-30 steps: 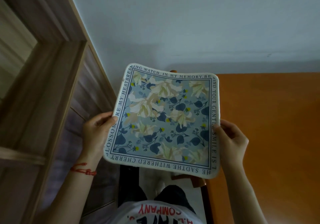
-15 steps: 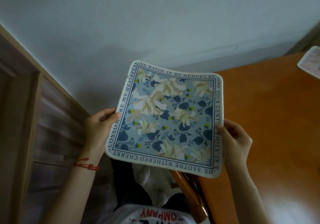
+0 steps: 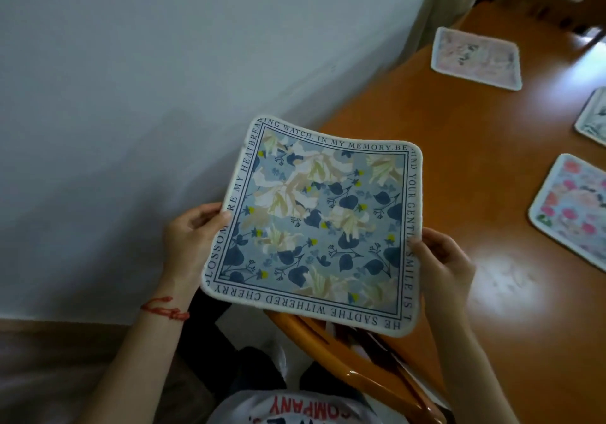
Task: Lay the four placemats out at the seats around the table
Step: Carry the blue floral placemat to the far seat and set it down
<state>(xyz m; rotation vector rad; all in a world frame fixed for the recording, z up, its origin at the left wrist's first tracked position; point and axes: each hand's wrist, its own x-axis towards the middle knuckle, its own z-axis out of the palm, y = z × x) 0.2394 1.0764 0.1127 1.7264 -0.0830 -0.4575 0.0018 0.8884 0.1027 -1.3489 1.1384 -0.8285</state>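
Both hands are on the blue mat [image 3: 314, 227] and it is up in the air, not down on anything. The left hand [image 3: 188, 243] pinches the left edge, thumb on top over the lettered border; the right hand [image 3: 442, 266] pinches the right edge the same way, fingers curled under. The mat sags a little between them, its far edge dipping in the middle.

Now, where does it go? The table [image 3: 459, 148] lies to the right and away from the person, its corner just under the mat's right half. The left half hangs out over the floor by the white wall [image 3: 131, 79]. So the whole mat sits left of its landing spot, and I would say the coming move is a carry to the right and forward, with the right hand leading since it is already over the wood.

Three mats are already down: a pale one [image 3: 477, 58] at the far end, a green-grey one [image 3: 593, 117] cut off at the right edge, and a pink one [image 3: 572, 210] near the right. This looks like the fourth and last.

The bare wood nearest the person, just past a chair back [image 3: 344, 358] tucked below the mat, looks to me like the open seat. The mat is square, so its turn matters little; squaring its near edge with the table's edge is the thing to watch.
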